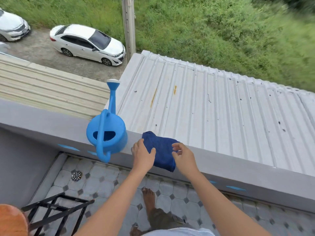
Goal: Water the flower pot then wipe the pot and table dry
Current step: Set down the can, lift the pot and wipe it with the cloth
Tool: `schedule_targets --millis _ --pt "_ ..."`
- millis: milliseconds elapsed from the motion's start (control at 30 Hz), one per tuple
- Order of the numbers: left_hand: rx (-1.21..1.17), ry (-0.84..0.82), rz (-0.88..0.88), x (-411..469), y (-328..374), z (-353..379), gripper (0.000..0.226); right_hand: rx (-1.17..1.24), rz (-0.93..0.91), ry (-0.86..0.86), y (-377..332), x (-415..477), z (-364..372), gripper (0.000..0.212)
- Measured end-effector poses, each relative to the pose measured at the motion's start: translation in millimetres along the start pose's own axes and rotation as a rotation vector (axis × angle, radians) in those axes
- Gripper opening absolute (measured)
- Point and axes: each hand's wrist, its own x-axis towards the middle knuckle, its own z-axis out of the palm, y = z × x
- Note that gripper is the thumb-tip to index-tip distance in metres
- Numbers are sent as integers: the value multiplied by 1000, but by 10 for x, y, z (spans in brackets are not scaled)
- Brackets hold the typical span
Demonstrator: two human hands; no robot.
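A dark blue cloth (162, 150) lies draped over the top of a grey balcony wall (238, 166). My left hand (143, 155) rests on the cloth's left edge, thumb over the fabric. My right hand (183, 156) pinches its right edge with curled fingers. A light blue plastic watering can (107, 133) stands upright on the wall just left of the cloth, spout pointing away from me. An orange rounded edge (12, 220) shows at the bottom left corner; I cannot tell what it is.
A black metal stand (56, 210) is on the tiled balcony floor (170, 189) at lower left, near a round floor drain (76, 175). My bare foot (150, 200) stands by the wall. Beyond the wall lie corrugated roofs (213, 116), parked white cars and grass far below.
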Motion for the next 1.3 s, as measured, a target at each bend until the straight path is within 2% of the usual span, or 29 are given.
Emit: schedule_targets --millis 67,133,233,367,433,533,600,733,800,900,1000,1067,1167,1300 --pt "-37 70 -35 -16 30 42 54 -30 -3 -24 103 -15 29 30" --pt "-125 51 -150 53 35 38 52 -67 -13 -44 166 -21 63 35" --pt "-181 -98 -227 180 9 6 23 -93 -32 -57 182 -28 89 43" --pt "-315 -306 -189 96 76 -95 12 -49 -17 -60 131 -29 103 50" --pt "-466 -375 -178 -11 79 -191 17 34 0 -120 62 -36 97 55" --pt "-612 -396 -161 -248 17 -375 39 226 -44 -353 -109 -138 116 58" --pt "-679 -372 -106 -408 -68 -537 37 260 -106 -464 -223 -249 172 56" --pt "-729 -250 -21 -781 -374 -996 27 381 -92 -649 -490 -552 416 44" --pt "-621 -141 62 -974 -594 -1218 22 441 -77 -738 -632 -721 596 39" --pt "-456 120 93 -1359 -951 -1554 24 426 -118 -863 -882 -1089 918 50" --pt "-459 326 5 -1737 -1217 -1824 31 323 -255 -907 -1094 -1466 1212 30" --pt "-518 387 -81 -2019 -1520 -1995 27 267 -325 -897 -1240 -1772 1494 22" --pt "-698 440 -217 -2252 -1918 -2133 16 192 -350 -808 -1338 -2039 1850 16" --pt "-814 591 -503 -2450 -2505 -2322 16 103 -345 -793 -1440 -2320 2241 15"
